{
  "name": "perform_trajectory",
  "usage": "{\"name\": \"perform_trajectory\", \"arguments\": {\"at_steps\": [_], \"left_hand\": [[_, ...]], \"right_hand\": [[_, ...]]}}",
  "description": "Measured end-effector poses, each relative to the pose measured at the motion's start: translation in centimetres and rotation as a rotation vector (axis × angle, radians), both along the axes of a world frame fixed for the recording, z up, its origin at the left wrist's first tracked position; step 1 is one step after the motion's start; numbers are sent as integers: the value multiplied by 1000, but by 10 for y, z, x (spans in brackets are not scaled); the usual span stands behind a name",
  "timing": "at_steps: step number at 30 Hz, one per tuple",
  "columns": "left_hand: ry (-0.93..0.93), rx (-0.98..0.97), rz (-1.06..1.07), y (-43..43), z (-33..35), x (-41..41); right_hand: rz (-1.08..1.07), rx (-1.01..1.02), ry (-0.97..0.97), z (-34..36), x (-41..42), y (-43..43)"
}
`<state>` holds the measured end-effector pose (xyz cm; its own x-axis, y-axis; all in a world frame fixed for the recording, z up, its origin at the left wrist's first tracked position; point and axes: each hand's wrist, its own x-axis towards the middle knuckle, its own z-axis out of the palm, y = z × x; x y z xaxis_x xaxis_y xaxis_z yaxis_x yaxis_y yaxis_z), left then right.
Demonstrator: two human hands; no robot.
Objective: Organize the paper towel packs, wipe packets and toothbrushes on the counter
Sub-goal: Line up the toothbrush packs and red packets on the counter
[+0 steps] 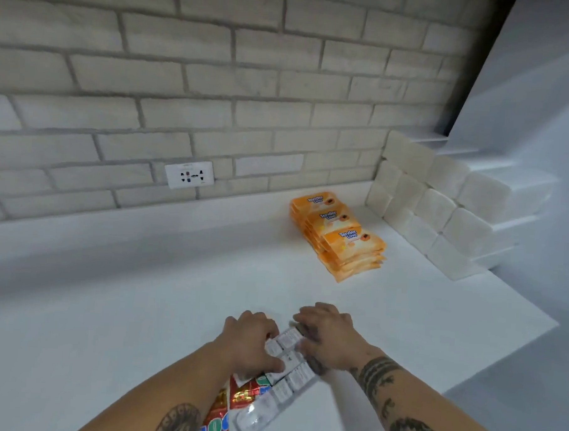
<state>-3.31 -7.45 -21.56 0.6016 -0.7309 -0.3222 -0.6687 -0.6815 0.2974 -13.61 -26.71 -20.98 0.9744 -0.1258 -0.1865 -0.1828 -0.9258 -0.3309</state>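
Note:
A bundle of toothbrush packs (pixel 284 383), white backing cards up and some clear blisters and red print showing, lies on the white counter (pixel 142 307) near its front edge. My left hand (pixel 250 341) presses on the bundle's left side and my right hand (pixel 328 339) grips its far right end. Orange wipe packets (pixel 339 235) sit in overlapping stacks at the back right. White paper towel packs (pixel 433 205) are stacked in rows against the right wall.
A grey brick wall with a white power outlet (pixel 189 174) runs behind the counter. The counter's right edge (pixel 532 337) drops off just beyond my right arm.

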Motion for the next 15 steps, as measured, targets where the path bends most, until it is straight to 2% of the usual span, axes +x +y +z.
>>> {"name": "perform_trajectory", "arguments": {"at_steps": [2, 10, 12, 15], "left_hand": [[-37, -31, 38, 14, -1, -5], [-184, -164, 111, 63, 14, 4], [-119, -232, 123, 73, 25, 14], [108, -371, 165, 89, 49, 29]], "right_hand": [[68, -59, 53, -12, 0, 18], [-29, -129, -71, 3, 11, 77], [-58, -130, -122, 11, 14, 79], [-135, -22, -248, 32, 21, 78]]}}
